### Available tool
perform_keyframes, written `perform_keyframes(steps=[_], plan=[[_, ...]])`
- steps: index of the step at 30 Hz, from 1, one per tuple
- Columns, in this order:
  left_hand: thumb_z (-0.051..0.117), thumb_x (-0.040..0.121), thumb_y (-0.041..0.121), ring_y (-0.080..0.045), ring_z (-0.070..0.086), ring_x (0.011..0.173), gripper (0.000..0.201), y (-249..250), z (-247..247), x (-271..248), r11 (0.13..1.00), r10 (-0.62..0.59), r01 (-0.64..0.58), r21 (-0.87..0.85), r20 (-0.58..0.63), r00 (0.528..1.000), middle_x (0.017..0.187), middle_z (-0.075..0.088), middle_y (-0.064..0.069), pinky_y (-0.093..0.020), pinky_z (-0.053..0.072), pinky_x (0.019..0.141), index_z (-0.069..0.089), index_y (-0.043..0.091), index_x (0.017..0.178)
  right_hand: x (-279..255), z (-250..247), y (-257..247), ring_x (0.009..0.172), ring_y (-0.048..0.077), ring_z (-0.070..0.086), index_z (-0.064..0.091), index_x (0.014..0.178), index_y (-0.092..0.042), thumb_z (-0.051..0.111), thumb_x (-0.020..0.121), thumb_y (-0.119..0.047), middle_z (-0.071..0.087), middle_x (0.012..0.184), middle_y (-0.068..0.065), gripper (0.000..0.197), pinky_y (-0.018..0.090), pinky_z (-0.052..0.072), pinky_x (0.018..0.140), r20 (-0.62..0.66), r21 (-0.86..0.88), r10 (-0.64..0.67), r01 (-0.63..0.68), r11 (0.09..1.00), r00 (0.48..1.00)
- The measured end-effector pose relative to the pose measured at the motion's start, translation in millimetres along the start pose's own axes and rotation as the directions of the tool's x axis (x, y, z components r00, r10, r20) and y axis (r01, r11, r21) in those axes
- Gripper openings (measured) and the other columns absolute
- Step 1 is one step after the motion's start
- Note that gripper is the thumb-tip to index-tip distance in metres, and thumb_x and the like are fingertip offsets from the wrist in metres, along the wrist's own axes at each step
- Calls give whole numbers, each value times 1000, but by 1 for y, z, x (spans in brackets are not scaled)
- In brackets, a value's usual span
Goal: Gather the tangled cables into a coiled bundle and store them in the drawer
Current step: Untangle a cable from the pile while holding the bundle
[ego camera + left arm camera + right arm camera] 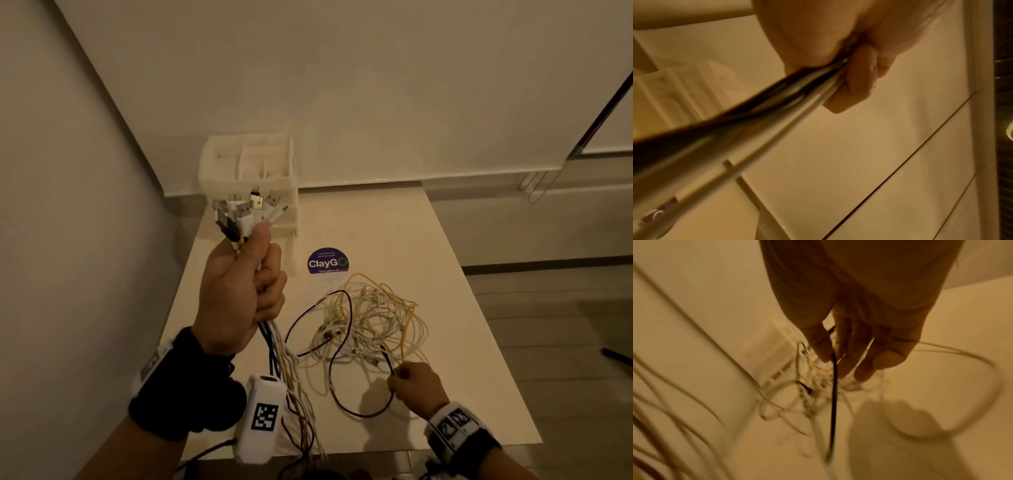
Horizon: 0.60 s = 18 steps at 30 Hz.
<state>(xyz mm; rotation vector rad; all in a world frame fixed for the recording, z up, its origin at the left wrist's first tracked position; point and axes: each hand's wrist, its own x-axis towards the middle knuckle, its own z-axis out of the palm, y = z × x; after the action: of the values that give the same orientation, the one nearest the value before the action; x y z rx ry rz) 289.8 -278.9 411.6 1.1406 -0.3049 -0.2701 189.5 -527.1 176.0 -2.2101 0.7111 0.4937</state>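
My left hand (239, 291) is raised above the table's left side and grips a bunch of cables (281, 346). Their USB plug ends (245, 212) fan out above my thumb, and the cords trail down toward me. In the left wrist view the curled fingers (857, 78) clamp the blurred cords (748, 110). A tangle of white, yellow and dark cables (370, 318) lies on the white table (462, 308). At its near edge my right hand (411, 383) pinches a dark cable (390, 363); the thumb and forefinger (819, 345) hold the black cord (833, 402).
A white plastic drawer organiser (253, 185) stands at the table's back left by the wall, partly behind the plugs. A round purple ClayGo sticker (327, 261) sits on the tabletop beside it. The table's near edge and right edge (513, 370) drop to the floor.
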Motion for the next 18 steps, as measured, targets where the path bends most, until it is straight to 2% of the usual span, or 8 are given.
perform_keyframes(steps=[2,5,7,10,12,13,15,18], plan=[[42,99,32,-7,18,32,40,-6,-5,5,999,-30,30,-11,-27,999,50,25,2,-12,17,38,33,15,63,-20,-20,-24,76,27,69,71,76,-2,64,88,-15,74,74,11,19,36,54,67,-7,332,-90,87,939,996],[48,94,32,-7,16,34,41,-16,-7,9,998,-56,55,-22,-51,997,49,25,3,-12,18,39,30,14,61,-46,-52,-64,67,33,66,64,92,9,57,94,-9,68,71,22,19,37,54,65,9,700,-191,131,702,981],[51,91,29,-8,15,35,40,-22,-3,11,999,-53,53,-10,-56,997,49,24,2,-12,17,39,30,13,61,-54,-64,-87,57,31,57,61,97,10,53,96,-8,58,66,19,19,38,51,58,65,800,-217,79,595,974],[55,89,27,-9,13,36,38,-27,2,15,997,-75,76,20,-62,995,50,21,1,-12,18,40,30,13,63,-59,-72,-115,46,20,40,58,94,1,52,96,-11,48,62,9,14,33,38,51,139,893,-221,-26,448,965],[58,89,24,-8,13,36,39,-28,3,17,995,-88,92,48,-77,993,51,19,1,-12,19,40,30,14,63,-65,-77,-136,43,15,32,56,95,-2,53,94,-12,45,61,6,11,30,33,48,164,944,-288,-66,323,944],[60,91,22,-9,13,37,41,-30,3,18,992,-96,102,68,-86,992,51,19,1,-12,19,40,31,15,63,-68,-80,-145,43,14,31,56,96,-2,54,91,-13,44,62,6,12,29,32,47,140,956,-332,-39,292,933],[61,92,23,-9,13,39,41,-32,5,19,988,-102,113,108,-106,989,52,18,-1,-13,17,41,33,17,62,-78,-82,-163,43,15,32,57,97,1,59,86,-16,45,63,8,21,29,32,47,38,951,-421,96,293,906],[66,84,33,-11,13,43,38,-33,10,19,982,-102,117,152,-104,989,54,18,-4,-17,16,41,40,20,60,-95,-78,-185,45,22,44,61,97,3,62,86,-16,56,70,12,21,32,37,47,-158,838,-499,383,388,852]])
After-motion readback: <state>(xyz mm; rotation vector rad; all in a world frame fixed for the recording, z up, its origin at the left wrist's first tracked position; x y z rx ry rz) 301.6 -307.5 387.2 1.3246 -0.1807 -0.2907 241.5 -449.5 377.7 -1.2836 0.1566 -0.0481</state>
